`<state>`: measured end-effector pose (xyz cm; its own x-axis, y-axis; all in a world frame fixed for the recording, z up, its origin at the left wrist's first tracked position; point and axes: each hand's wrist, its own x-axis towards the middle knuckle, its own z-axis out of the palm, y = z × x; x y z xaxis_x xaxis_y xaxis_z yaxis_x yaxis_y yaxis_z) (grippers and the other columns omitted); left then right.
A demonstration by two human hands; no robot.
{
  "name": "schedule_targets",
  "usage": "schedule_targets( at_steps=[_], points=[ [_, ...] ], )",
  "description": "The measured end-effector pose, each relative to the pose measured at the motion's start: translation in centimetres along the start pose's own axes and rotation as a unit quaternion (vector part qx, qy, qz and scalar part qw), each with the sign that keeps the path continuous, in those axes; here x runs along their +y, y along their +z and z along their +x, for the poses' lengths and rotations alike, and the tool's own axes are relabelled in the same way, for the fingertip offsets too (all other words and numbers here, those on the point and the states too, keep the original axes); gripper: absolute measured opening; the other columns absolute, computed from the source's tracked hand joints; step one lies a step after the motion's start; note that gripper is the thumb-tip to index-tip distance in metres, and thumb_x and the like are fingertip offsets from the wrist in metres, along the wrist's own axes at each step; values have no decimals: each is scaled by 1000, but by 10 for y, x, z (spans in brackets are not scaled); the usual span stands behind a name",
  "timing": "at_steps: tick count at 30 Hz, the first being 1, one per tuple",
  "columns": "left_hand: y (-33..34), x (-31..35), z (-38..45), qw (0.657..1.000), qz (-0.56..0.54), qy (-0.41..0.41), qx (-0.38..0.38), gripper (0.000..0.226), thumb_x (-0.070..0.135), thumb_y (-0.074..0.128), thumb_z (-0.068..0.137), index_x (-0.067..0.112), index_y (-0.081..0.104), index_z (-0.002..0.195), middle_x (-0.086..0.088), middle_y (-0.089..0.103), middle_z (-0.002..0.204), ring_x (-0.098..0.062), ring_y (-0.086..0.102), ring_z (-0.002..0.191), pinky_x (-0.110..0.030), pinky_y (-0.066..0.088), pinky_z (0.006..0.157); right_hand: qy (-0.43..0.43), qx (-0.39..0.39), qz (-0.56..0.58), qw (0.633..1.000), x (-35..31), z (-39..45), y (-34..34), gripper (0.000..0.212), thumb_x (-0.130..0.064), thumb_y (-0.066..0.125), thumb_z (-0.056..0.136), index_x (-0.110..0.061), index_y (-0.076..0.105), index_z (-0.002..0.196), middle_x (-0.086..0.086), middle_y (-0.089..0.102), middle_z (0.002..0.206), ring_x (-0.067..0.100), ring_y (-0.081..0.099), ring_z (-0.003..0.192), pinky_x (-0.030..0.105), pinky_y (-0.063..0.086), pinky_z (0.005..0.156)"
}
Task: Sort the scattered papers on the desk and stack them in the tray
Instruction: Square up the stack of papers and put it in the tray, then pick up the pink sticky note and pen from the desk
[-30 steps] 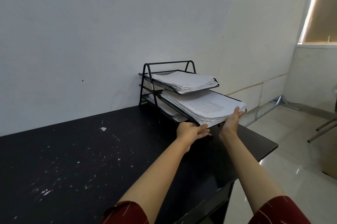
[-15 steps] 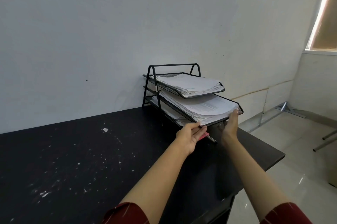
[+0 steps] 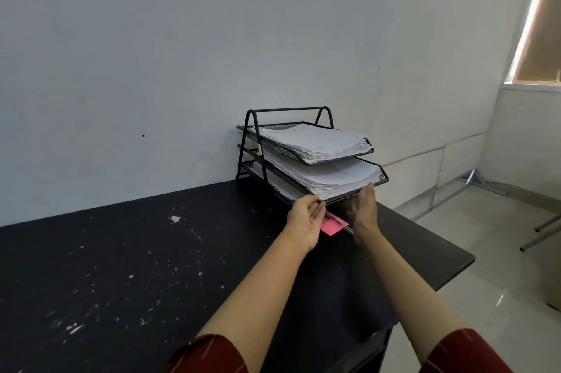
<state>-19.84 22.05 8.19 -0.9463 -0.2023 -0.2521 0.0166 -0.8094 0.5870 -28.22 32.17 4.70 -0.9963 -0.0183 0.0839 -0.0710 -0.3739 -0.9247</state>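
Note:
A black wire-mesh tray rack (image 3: 253, 129) with stacked tiers stands on the black desk (image 3: 121, 266) against the wall. A thick white paper stack (image 3: 321, 141) fills the top tier and another paper stack (image 3: 331, 178) fills the middle tier. My left hand (image 3: 305, 219) touches the front left corner of the middle tier with straight fingers. My right hand (image 3: 364, 210) stands edge-up, fingertips against the front edge of that stack. A pink slip (image 3: 334, 224) lies on the desk between my hands.
White paint flecks and a small paper scrap (image 3: 175, 218) dot the desk top. The desk's right edge (image 3: 449, 239) drops off to a tiled floor with metal legs (image 3: 543, 233). A window (image 3: 543, 38) is at the far right.
The middle tier's paper stack, which stuck out in front, now sits fully back in its tray. Both hands followed it inward and the pink slip on the desk became visible.

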Motion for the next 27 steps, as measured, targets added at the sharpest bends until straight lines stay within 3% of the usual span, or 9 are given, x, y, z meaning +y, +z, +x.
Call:
schedule_targets(
  at_steps=[2, 3, 5, 14, 19, 27],
  points=[
    [-1, 6, 2, 1000, 1, -5, -3, 39, 2, 49, 94, -12, 43, 130, -24, 47, 129, -32, 48, 125, -36, 38, 110, 13, -12, -11, 1000, -2, 5, 3, 61, -56, 16, 100, -26, 19, 153, -9, 25, 155, 14, 28, 142, 41, 39, 106],
    [-2, 9, 2, 1000, -2, -7, -6, 44, 4, 49, 95, -12, 39, 134, -25, 43, 135, -33, 45, 129, -36, 37, 111, 20, -15, -18, 1000, -3, 8, 4, 63, -57, 15, 99, -25, 16, 153, -8, 21, 158, 16, 26, 143, 44, 27, 115],
    [-4, 14, 2, 1000, -6, -13, -11, 51, 8, 50, 94, -10, 35, 139, -26, 39, 142, -34, 42, 132, -37, 35, 112, 44, -20, -35, 998, -3, 13, 6, 66, -62, 15, 97, -27, 14, 153, -10, 17, 159, 16, 26, 144, 45, 17, 119],
    [-10, 28, 3, 999, 12, -26, -46, 63, 30, 45, 96, -3, 25, 147, -21, 29, 152, -31, 32, 140, -40, 27, 116, 77, -63, -77, 992, -8, 27, 6, 75, -72, 14, 90, -32, 8, 153, -12, 13, 159, 21, 30, 142, 56, 17, 116],
    [-11, 31, 4, 997, 41, -24, -62, 68, 40, 42, 95, 3, 23, 149, -15, 24, 156, -26, 25, 144, -40, 24, 117, 92, -65, -90, 989, -14, 27, 7, 72, -71, 18, 92, -31, 15, 152, -13, 21, 157, 22, 35, 140, 57, 21, 114],
    [-13, 38, 7, 993, 67, -29, -92, 78, 52, 39, 92, 7, 14, 151, -11, 14, 159, -23, 16, 147, -44, 19, 119, 111, -114, -138, 978, -23, 34, 7, 78, -71, 15, 91, -25, 9, 155, -8, 14, 160, 23, 24, 145, 57, 18, 115]
  ],
)
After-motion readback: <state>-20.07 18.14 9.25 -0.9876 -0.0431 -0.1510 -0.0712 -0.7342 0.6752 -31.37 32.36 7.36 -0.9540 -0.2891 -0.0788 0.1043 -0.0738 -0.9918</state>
